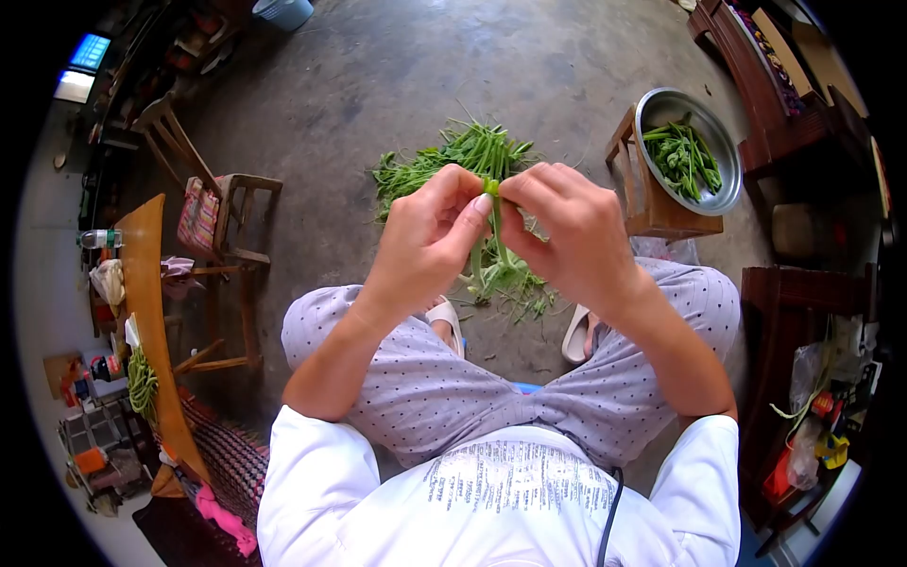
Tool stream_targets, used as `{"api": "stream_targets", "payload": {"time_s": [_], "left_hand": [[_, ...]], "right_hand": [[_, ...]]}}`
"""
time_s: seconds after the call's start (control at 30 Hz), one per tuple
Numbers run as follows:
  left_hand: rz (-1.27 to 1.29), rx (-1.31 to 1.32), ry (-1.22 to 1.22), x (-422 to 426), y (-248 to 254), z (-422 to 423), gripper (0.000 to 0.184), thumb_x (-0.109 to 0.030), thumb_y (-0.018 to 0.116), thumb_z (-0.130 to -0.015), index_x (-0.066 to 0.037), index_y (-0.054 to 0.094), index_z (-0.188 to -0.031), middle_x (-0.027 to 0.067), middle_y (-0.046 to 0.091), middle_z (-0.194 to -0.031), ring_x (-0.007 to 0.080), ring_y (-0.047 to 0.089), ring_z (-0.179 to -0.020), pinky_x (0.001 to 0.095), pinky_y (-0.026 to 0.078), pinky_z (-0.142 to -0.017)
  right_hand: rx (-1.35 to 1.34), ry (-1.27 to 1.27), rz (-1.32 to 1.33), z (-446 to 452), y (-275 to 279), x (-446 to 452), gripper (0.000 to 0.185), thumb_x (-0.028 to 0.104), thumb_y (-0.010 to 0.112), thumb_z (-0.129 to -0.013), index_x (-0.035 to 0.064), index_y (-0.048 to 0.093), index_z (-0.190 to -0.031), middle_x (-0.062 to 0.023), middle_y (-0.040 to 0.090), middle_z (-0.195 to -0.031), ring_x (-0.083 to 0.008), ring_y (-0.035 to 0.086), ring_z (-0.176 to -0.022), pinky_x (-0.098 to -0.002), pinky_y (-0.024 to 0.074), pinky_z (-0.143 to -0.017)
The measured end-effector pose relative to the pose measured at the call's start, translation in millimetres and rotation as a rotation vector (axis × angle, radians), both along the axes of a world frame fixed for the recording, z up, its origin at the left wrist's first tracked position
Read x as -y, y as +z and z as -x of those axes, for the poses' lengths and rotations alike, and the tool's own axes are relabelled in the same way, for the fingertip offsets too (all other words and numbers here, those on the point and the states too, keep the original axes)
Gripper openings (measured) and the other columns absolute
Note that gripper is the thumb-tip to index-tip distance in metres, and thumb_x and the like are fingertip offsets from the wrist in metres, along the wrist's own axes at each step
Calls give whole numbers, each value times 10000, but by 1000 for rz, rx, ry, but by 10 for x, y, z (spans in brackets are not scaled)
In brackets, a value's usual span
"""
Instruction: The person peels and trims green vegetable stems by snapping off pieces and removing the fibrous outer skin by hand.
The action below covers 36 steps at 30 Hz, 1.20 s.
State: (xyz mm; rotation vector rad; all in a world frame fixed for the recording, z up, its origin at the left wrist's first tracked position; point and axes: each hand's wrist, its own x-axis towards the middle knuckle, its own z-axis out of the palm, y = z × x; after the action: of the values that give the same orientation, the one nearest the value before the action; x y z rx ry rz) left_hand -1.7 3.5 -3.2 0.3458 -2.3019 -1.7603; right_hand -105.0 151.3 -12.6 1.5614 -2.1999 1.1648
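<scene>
Between my two hands, raised in front of my knees, is a green vegetable stem. My left hand pinches it with thumb and forefinger. The fingertips of my right hand close on it from the other side. A thin strand hangs down below the pinch. Beyond my hands, a pile of leafy green stems lies on the floor. Nearer my feet is a smaller heap of pale trimmings, partly hidden by my hands.
At the right, a metal basin holding green stems rests on a wooden stool. A wooden chair and a table stand left. Dark wooden furniture lines the right side. A blue bucket is far back.
</scene>
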Motion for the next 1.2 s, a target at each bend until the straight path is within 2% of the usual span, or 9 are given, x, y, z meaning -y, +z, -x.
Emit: {"api": "stream_targets", "payload": {"time_s": [0.07,0.13,0.17,0.27,0.4,0.47,0.6,0.67,1.2], "left_hand": [[-304,-7,-48,51,-61,0,114,-90,566,-957,23,560,-967,26,603,-780,65,567,-689,221,457,-618],[-350,46,-92,110,21,-20,126,-112,530,-978,8,555,-1006,24,607,-852,70,577,-747,250,491,-682],[-394,98,-134,128,52,-28,146,-134,495,-999,-7,549,-1045,22,610,-924,75,587,-805,278,524,-745],[-426,82,-151,132,62,-40,158,-152,498,-1003,-13,545,-1062,35,619,-923,86,595,-817,268,509,-760],[-422,13,-187,70,77,-32,160,-144,500,-1005,-4,536,-1074,45,620,-927,94,597,-829,255,494,-772],[-233,-42,-174,35,81,-29,152,-109,514,-997,12,525,-1088,53,623,-924,98,596,-852,246,481,-773],[-120,-120,-100,-50,43,8,126,-48,576,-951,43,553,-1036,90,666,-882,123,659,-829,249,530,-736],[126,-170,-67,-58,50,13,112,-31,594,-932,37,566,-1017,109,671,-858,143,677,-806,264,546,-719],[511,-352,17,-107,-17,84,95,-23,638,-884,-12,597,-969,124,659,-814,214,689,-716,297,530,-616]], "right_hand": [[161,41,57,85,41,-31,130,95,672,-795,53,603,-897,-76,624,-845,-247,622,-758,-367,517,-620],[567,-52,-16,204,123,-90,198,45,642,-823,30,630,-1020,-114,618,-831,-297,611,-752,-394,510,-643],[566,-51,-17,254,110,-128,198,45,642,-823,30,630,-1020,-114,618,-831,-297,611,-752,-394,510,-643],[78,-129,-63,327,85,-170,252,22,653,-841,19,670,-1092,-133,647,-848,-242,649,-748,-334,523,-694],[480,14,19,187,237,-176,161,47,682,-841,6,703,-996,-123,664,-872,-193,654,-772,-299,523,-712],[658,138,74,142,226,-176,153,33,679,-863,-15,698,-1007,-62,658,-891,-119,618,-817,-240,483,-710],[724,121,98,96,236,-165,134,34,677,-871,-27,699,-988,-54,670,-883,-96,620,-802,-224,484,-698],[719,81,55,98,263,-167,118,29,679,-866,-24,707,-968,-51,674,-850,-87,617,-759,-215,483,-668],[656,35,105,62,256,-135,97,43,685,-834,-23,698,-904,-44,656,-816,-73,594,-726,-207,473,-653]]}}
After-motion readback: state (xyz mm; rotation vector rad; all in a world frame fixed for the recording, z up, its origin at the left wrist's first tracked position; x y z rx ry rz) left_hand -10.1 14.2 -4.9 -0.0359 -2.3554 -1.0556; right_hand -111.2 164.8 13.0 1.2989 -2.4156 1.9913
